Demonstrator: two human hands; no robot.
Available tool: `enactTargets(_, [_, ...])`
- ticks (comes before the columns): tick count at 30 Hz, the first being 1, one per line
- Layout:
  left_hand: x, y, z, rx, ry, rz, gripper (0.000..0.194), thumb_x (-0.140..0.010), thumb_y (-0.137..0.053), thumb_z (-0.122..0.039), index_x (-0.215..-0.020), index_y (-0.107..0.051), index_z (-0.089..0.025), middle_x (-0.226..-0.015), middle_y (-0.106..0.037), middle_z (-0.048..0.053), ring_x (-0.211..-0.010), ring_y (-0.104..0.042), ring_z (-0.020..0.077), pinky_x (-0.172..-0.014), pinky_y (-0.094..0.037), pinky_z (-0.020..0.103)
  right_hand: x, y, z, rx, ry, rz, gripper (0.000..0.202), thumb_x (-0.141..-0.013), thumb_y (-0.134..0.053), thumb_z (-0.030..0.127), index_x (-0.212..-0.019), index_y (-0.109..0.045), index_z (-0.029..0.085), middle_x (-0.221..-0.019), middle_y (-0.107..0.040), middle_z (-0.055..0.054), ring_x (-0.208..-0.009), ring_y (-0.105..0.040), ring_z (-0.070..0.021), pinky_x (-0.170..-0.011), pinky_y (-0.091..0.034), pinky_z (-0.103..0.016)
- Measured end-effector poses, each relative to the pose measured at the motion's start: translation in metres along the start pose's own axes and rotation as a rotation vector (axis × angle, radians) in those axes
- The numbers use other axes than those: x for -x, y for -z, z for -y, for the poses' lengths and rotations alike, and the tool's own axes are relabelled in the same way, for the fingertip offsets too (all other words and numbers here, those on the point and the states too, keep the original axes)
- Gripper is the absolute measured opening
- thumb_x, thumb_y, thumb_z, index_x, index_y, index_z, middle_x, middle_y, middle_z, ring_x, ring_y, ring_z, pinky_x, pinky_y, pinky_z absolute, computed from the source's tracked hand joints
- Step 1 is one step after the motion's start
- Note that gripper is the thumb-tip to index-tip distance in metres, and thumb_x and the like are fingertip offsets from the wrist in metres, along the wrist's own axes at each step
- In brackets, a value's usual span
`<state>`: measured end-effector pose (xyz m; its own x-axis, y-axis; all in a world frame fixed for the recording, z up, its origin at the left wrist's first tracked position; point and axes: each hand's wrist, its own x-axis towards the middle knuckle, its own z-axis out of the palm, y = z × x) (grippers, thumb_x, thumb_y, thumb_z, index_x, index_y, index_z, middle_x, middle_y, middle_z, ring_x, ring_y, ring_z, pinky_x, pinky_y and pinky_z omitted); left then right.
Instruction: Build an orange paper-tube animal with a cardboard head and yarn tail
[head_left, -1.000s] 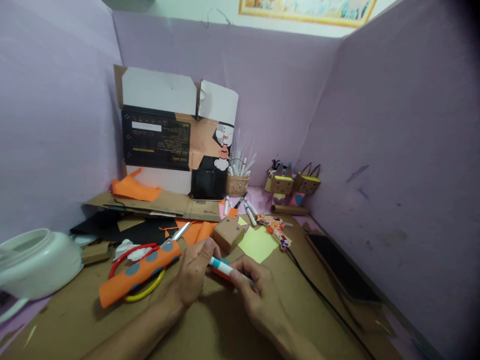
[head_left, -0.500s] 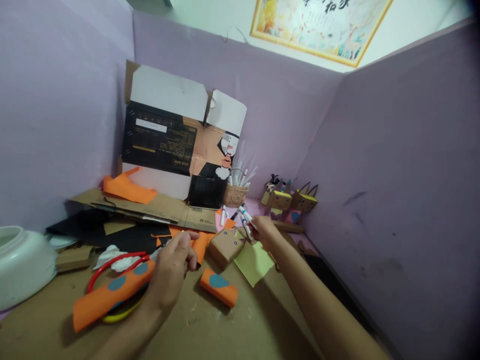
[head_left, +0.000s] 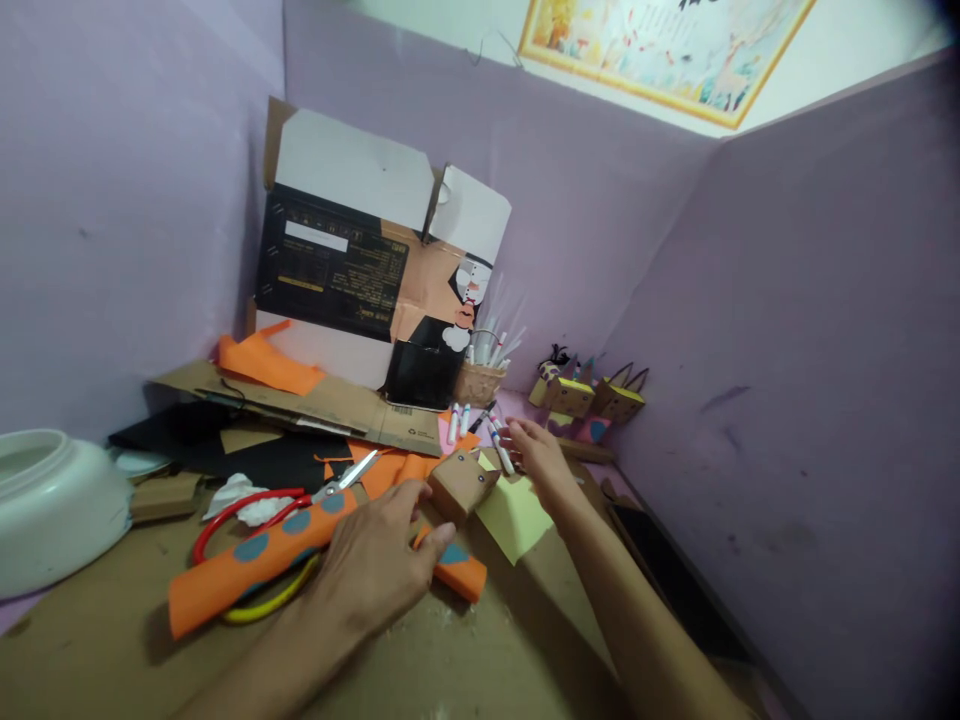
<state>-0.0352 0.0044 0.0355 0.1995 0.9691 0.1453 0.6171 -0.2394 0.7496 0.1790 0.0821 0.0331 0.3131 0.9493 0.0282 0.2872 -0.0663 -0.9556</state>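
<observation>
My right hand (head_left: 536, 455) reaches to the far middle of the table with its fingers apart, and I see nothing held in it. White markers (head_left: 499, 447) lie at its fingertips, and two more markers (head_left: 459, 424) rest a little to the left. My left hand (head_left: 386, 550) hovers open, thumb spread, partly covering a short orange roll with a blue spot (head_left: 461, 575). Just beyond it stands a small cardboard box with drawn eyes (head_left: 461, 483), beside a yellow paper sheet (head_left: 517, 520). To its left lies a long orange spotted tube (head_left: 251, 560).
Red-handled scissors (head_left: 349, 480) lie open behind the orange tube. A white pot (head_left: 56, 520) stands at the left. At the back are an unfolded carton (head_left: 330, 260), a basket of pens (head_left: 480, 383) and cardboard animal figures (head_left: 574, 398). Purple walls enclose the table.
My right hand has opened from a pinch on a white marker, which is no longer in its fingers. My left hand has moved right, spreading its fingers over the short orange roll.
</observation>
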Motion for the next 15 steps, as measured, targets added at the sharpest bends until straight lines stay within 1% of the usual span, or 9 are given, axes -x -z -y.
enactTargets(2, [-0.002, -0.004, 0.002, -0.056, 0.037, 0.007, 0.033, -0.074, -0.053, -0.043, -0.098, -0.058, -0.021, -0.087, -0.064, 0.008, -0.076, -0.058, 0.0258, -0.063, -0.035, 0.031, 0.023, 0.013, -0.005, 0.021, 0.036, -0.028, 0.033, -0.077, -0.05, 0.034, -0.103, -0.058, 0.014, -0.09, -0.065, -0.008, -0.081, -0.062, -0.0201, -0.066, -0.046, -0.028])
enactTargets(4, [-0.007, -0.008, 0.002, -0.11, 0.043, -0.015, 0.035, -0.076, -0.049, -0.042, -0.103, -0.056, -0.02, -0.097, -0.062, 0.011, -0.086, -0.057, 0.0276, -0.068, -0.038, 0.033, 0.045, 0.02, -0.011, 0.048, 0.052, -0.031, 0.035, -0.071, -0.056, 0.036, -0.097, -0.06, 0.014, -0.082, -0.065, -0.007, -0.077, -0.062, -0.0214, -0.063, -0.045, -0.029])
enactTargets(6, [-0.017, -0.012, -0.002, -0.185, 0.009, -0.047, 0.038, -0.077, -0.047, -0.04, -0.107, -0.054, -0.018, -0.106, -0.059, 0.013, -0.096, -0.055, 0.0291, -0.075, -0.039, 0.036, 0.063, 0.02, -0.018, 0.057, 0.066, -0.021, 0.03, -0.068, -0.059, 0.037, -0.089, -0.062, 0.015, -0.075, -0.065, -0.005, -0.071, -0.061, -0.0206, -0.058, -0.044, -0.028])
enactTargets(8, [-0.03, -0.017, -0.013, -0.285, -0.055, -0.059, 0.041, -0.076, -0.048, -0.04, -0.107, -0.053, -0.015, -0.11, -0.057, 0.016, -0.102, -0.052, 0.031, -0.081, -0.038, 0.038, 0.078, 0.017, -0.022, 0.078, 0.092, 0.008, 0.023, -0.066, -0.061, 0.035, -0.077, -0.063, 0.015, -0.068, -0.064, -0.004, -0.064, -0.059, -0.0186, -0.055, -0.043, -0.026])
enactTargets(10, [-0.041, -0.02, -0.029, -0.4, -0.113, -0.067, 0.044, -0.073, -0.051, -0.044, -0.105, -0.055, -0.013, -0.108, -0.058, 0.018, -0.103, -0.05, 0.0341, -0.083, -0.037, 0.041, 0.088, 0.014, -0.023, 0.163, 0.144, 0.061, 0.019, -0.066, -0.063, 0.034, -0.068, -0.063, 0.016, -0.063, -0.063, -0.002, -0.059, -0.057, -0.0163, -0.053, -0.041, -0.025])
enactTargets(12, [-0.047, -0.021, -0.043, -0.476, -0.142, -0.076, 0.047, -0.071, -0.052, -0.048, -0.102, -0.057, -0.012, -0.105, -0.059, 0.02, -0.102, -0.05, 0.0362, -0.083, -0.037, 0.041, 0.093, 0.013, -0.024, 0.27, 0.2, 0.093, 0.017, -0.066, -0.064, 0.033, -0.068, -0.063, 0.016, -0.063, -0.064, -0.002, -0.056, -0.056, -0.015, -0.053, -0.039, -0.024])
enactTargets(14, [-0.043, -0.019, -0.05, -0.487, -0.102, -0.068, 0.043, -0.072, -0.051, -0.048, -0.098, -0.058, -0.014, -0.1, -0.061, 0.019, -0.096, -0.053, 0.0355, -0.079, -0.038, 0.04, 0.093, 0.015, -0.024, 0.323, 0.213, 0.062, 0.018, -0.069, -0.062, 0.033, -0.068, -0.063, 0.016, -0.064, -0.064, -0.003, -0.057, -0.057, -0.0153, -0.053, -0.04, -0.024])
enactTargets(15, [-0.038, -0.018, -0.049, -0.472, -0.068, -0.052, 0.038, -0.073, -0.051, -0.045, -0.097, -0.059, -0.016, -0.096, -0.063, 0.017, -0.092, -0.056, 0.0346, -0.076, -0.039, 0.039, 0.09, 0.016, -0.025, 0.325, 0.201, 0.032, 0.019, -0.071, -0.06, 0.034, -0.069, -0.062, 0.016, -0.063, -0.064, -0.003, -0.058, -0.058, -0.0158, -0.053, -0.04, -0.025])
